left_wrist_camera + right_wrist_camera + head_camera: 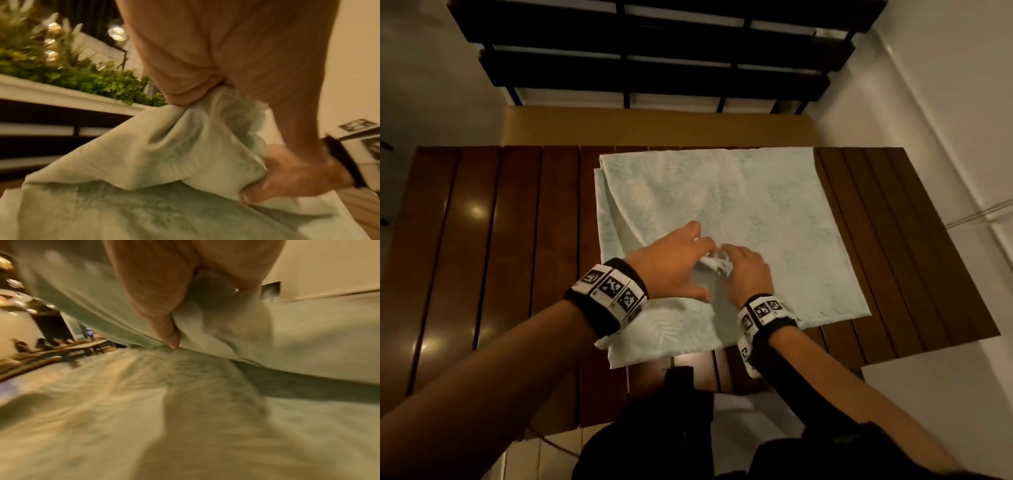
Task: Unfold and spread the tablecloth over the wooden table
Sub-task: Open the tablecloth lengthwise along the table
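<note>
I am seeing the cloth (722, 205) lying folded on the table (482, 240), its far edge along the table's far edge. My left hand (671, 263) and right hand (748, 274) are pinching one bunched layer, side by side. Bare slats are lying on both sides.

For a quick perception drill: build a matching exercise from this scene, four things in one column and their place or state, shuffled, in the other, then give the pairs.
Things:
1. tablecloth
2. wooden table
3. left hand
4. dark slatted rack

Places or states:
A. beyond the table's far edge
B. bare dark planks showing on both sides of the cloth
C. still partly folded, lying on the table's middle
D. grips bunched fabric right beside the right hand

Pairs: 1-C, 2-B, 3-D, 4-A
</note>
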Demonstrator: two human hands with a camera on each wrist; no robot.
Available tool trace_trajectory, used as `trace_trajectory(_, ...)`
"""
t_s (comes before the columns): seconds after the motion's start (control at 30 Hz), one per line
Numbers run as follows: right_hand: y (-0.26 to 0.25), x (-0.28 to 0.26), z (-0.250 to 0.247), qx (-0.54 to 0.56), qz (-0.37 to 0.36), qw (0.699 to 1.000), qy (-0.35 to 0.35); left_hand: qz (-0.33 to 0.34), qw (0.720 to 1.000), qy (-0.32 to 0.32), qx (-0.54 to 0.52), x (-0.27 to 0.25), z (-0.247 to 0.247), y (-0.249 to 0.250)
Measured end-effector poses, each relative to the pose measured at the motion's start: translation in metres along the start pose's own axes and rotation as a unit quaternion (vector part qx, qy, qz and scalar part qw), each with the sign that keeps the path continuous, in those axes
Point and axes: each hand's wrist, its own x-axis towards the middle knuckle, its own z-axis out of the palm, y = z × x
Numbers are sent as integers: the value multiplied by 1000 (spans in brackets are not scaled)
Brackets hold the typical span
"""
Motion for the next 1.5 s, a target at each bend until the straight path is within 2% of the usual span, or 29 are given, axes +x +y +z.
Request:
trace_trajectory(0.07,39,4,-10,-33,48,998,18,-17,994,-27,100,-1,-4,-3)
trace_trajectory(0.13,79,8,-19,-47,84,995,19,-32,991,-23,124,-1,-7,-11)
trace_trajectory(0.27,139,20,-47,128,144,981,4,-28,995,56,84,5,-6,-29)
trace_trajectory(0.33,157,29,-59,213,119,970,19,-64,992,100,38,12,-3,-32)
trace_trajectory(0.4,163,42,-71,252,75,965,10,-129,982,127,-50,21,-1,-30)
trace_trajectory(0.47,165,56,-87,266,29,963,-25,-173,965,147,-129,31,1,-27)
trace_trajectory(0.5,165,64,-98,260,10,964,-52,-191,959,137,-156,36,-2,-26)
trace_trajectory(0.53,164,71,-109,249,-9,964,-90,-206,959,105,-167,41,-5,-26)
trace_trajectory(0.6,165,84,-129,209,-34,953,-215,-224,968,-30,-111,48,-13,-27)
trace_trajectory(0.63,167,91,-136,148,-58,946,-283,-226,967,-112,-46,51,-16,-30)
trace_trajectory(0.7,168,103,-140,-29,-116,911,-394,-220,938,-240,115,57,-17,-37)
trace_trajectory(0.77,170,120,-137,-146,-156,863,-457,-212,916,-267,212,67,-20,-48)
trace_trajectory(0.83,166,150,-140,-191,-175,843,-472,-218,902,-265,261,84,-33,-59)
trace_trajectory(0.9,158,192,-151,-210,-196,852,-438,-252,887,-261,287,106,-56,-68)
trace_trajectory(0.97,144,243,-172,-217,-208,879,-370,-295,880,-213,305,129,-84,-80)
trace_trajectory(1.07,122,308,-210,-197,-203,931,-231,-357,886,-85,283,156,-122,-102)
trace_trajectory(1.13,107,335,-230,-201,-199,948,-144,-374,883,13,283,166,-140,-115)
trace_trajectory(1.2,94,352,-244,-202,-195,957,-76,-359,877,120,297,173,-153,-126)
trace_trajectory(1.27,89,365,-250,-206,-182,961,-5,-345,872,172,300,178,-158,-132)
trace_trajectory(1.37,93,374,-239,-205,-174,959,92,-337,851,209,344,180,-154,-144)
trace_trajectory(1.5,101,376,-207,-228,-131,948,181,-382,813,240,369,175,-145,-165)
